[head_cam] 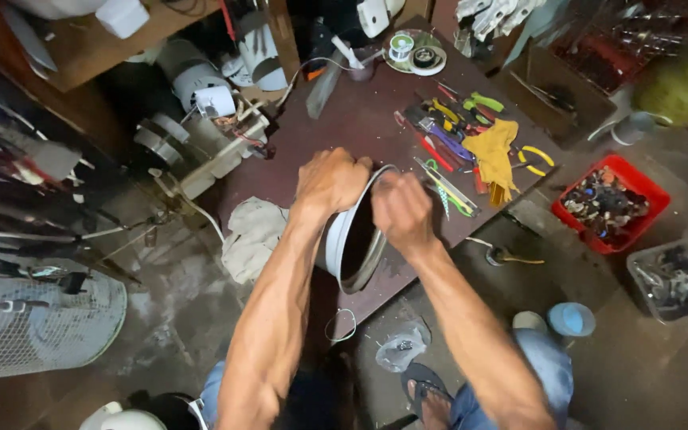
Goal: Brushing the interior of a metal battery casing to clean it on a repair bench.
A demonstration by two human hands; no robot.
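surface: dark brown board [336, 127] lay low over a stained concrete floor, with clutter all round it.
landmark: white round housing [349, 239] stood on its edge at the near edge of the board, its dark open mouth turned to the right side.
left hand: left hand [330, 181] was closed over the top rim of the housing, on its far-left side, fingers curled tight.
right hand: right hand [401, 211] was bunched at the housing's upper right rim, fingertips pinched narrow; i could not tell what, if anything, they held.
key relation: housing sat between the two hands, its round axis running left to right; both hands touched it.
beyond the housing: hand tools [447, 127] and a yellow cloth [494, 151] lay to the far right.
right of the housing: red tray [611, 203] of small parts stood well apart.
left of the housing: grey rag [252, 235] lay just beside it.
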